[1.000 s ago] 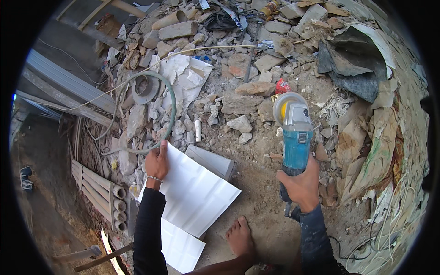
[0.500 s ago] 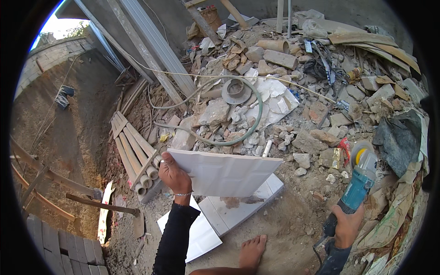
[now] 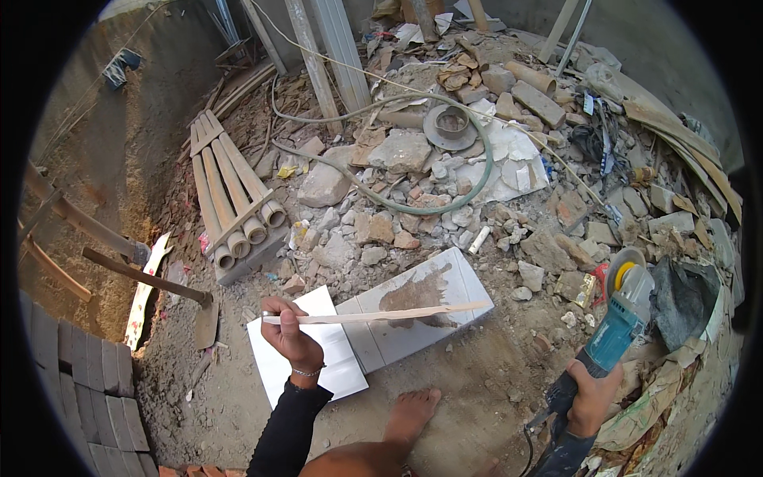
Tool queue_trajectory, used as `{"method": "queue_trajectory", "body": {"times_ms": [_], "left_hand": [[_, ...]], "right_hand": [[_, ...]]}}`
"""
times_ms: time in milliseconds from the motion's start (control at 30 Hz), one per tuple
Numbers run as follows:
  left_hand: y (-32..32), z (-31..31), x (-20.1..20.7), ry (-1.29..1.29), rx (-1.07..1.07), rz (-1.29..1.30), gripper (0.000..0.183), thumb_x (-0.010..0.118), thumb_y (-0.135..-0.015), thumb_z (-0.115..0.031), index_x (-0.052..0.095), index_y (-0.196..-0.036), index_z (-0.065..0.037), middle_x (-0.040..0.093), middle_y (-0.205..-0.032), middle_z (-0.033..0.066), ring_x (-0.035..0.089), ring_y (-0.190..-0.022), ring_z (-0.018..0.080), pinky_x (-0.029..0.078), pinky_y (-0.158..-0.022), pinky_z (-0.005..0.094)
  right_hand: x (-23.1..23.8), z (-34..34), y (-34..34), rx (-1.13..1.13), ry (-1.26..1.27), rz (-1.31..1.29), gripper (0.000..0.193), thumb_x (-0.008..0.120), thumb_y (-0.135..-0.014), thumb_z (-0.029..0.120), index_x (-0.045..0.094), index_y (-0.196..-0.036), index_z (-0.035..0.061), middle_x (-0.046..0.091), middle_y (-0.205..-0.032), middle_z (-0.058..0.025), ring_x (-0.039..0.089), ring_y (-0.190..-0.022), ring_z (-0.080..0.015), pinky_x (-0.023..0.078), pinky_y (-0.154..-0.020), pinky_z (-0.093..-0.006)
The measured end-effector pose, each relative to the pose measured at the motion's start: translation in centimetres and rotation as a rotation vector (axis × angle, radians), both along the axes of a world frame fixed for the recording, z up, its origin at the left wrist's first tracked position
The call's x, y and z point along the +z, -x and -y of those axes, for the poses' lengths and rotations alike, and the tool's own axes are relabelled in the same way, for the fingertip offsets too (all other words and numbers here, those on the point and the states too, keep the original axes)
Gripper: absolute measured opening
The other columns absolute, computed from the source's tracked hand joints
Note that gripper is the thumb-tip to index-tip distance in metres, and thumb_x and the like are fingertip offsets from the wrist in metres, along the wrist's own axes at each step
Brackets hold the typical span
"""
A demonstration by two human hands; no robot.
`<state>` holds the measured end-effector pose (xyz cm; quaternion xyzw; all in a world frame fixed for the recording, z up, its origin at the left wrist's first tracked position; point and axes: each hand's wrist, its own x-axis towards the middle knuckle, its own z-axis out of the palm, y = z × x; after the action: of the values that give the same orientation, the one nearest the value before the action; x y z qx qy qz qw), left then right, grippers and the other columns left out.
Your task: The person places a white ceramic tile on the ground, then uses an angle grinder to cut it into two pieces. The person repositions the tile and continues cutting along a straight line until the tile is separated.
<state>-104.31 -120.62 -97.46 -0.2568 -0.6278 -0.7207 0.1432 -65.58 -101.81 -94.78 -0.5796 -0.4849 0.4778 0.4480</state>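
My left hand (image 3: pixel 292 334) grips one end of a ceramic tile (image 3: pixel 389 315), seen almost edge-on as a thin, rough tan strip. It is held above a low, pale block (image 3: pixel 469 286) with brown dirt on its top. Next to that block a bright white tile (image 3: pixel 334 374) lies on the ground below my left wrist. Off to the right, my right hand (image 3: pixel 592 397) is wrapped round the body of a teal and black angle grinder (image 3: pixel 613 327). The grinder's disc, with its yellow centre, points up and away from me, apart from the tile.
Broken concrete and stones (image 3: pixel 401 151) heap up ahead, crossed by a green hose (image 3: pixel 445 208). Bundled pipes (image 3: pixel 230 191) lie at the left, near a hoe (image 3: pixel 208 318) and stacked grey bricks (image 3: pixel 87 397). My bare foot (image 3: pixel 413 413) rests on the dirt; the grinder's cord hangs below my right hand.
The tile has tipped from showing its broad white face to nearly edge-on, and my left hand has lowered slightly. The grinder stays in my right hand, barely moved. The view has shifted.
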Motion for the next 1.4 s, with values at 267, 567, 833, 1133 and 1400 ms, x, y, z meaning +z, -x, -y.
{"method": "queue_trajectory", "body": {"times_ms": [267,567,833,1133,1400], "left_hand": [[-1.5,3.2,-0.9,0.057,0.035,0.076,0.038,0.059,-0.093,-0.041,0.046,-0.078,-0.008,0.049,-0.074,0.0045,0.045,-0.072,0.0133,0.036,-0.072,0.0306],[-3.1,4.7,-1.0,0.070,0.026,0.123,0.043,0.062,-0.094,-0.045,0.046,-0.081,-0.008,0.050,-0.076,0.0048,0.044,-0.073,0.0122,0.036,-0.072,0.0293],[-7.5,5.6,-0.6,0.081,0.009,0.115,0.052,0.071,-0.095,-0.053,0.049,-0.084,-0.006,0.052,-0.085,0.0063,0.046,-0.078,0.0136,0.038,-0.074,0.0291],[-9.0,6.6,-1.0,0.071,-0.097,0.120,0.055,0.077,-0.094,-0.053,0.053,-0.090,-0.004,0.053,-0.090,0.0064,0.049,-0.078,0.0132,0.040,-0.069,0.0276],[-9.3,6.5,-0.6,0.111,-0.119,0.108,0.056,0.081,-0.091,-0.055,0.055,-0.089,-0.005,0.053,-0.090,0.0049,0.048,-0.077,0.0138,0.041,-0.069,0.0287]], "right_hand": [[1.6,1.3,2.6,0.087,0.006,0.033,0.050,0.079,-0.074,0.002,0.058,-0.119,-0.0006,0.070,-0.101,-0.0091,0.067,-0.085,-0.0185,0.055,-0.081,-0.0332],[4.8,1.5,4.0,0.286,0.043,0.182,0.065,0.082,-0.071,0.003,0.052,-0.129,-0.0003,0.068,-0.104,-0.0089,0.067,-0.088,-0.0183,0.056,-0.082,-0.0338],[13.4,1.0,5.3,0.874,-0.006,0.416,0.061,0.081,-0.066,0.008,0.059,-0.122,-0.0019,0.067,-0.096,-0.0045,0.061,-0.083,-0.0133,0.053,-0.081,-0.0311],[13.3,3.1,7.0,1.216,-0.035,0.500,0.056,0.086,-0.067,0.020,0.061,-0.113,0.0009,0.071,-0.086,-0.0129,0.070,-0.076,-0.0209,0.056,-0.076,-0.0354],[13.0,3.8,7.7,1.273,-0.020,0.484,0.058,0.086,-0.067,0.020,0.061,-0.115,0.0003,0.071,-0.087,-0.0128,0.070,-0.077,-0.0212,0.056,-0.077,-0.0359]]}}
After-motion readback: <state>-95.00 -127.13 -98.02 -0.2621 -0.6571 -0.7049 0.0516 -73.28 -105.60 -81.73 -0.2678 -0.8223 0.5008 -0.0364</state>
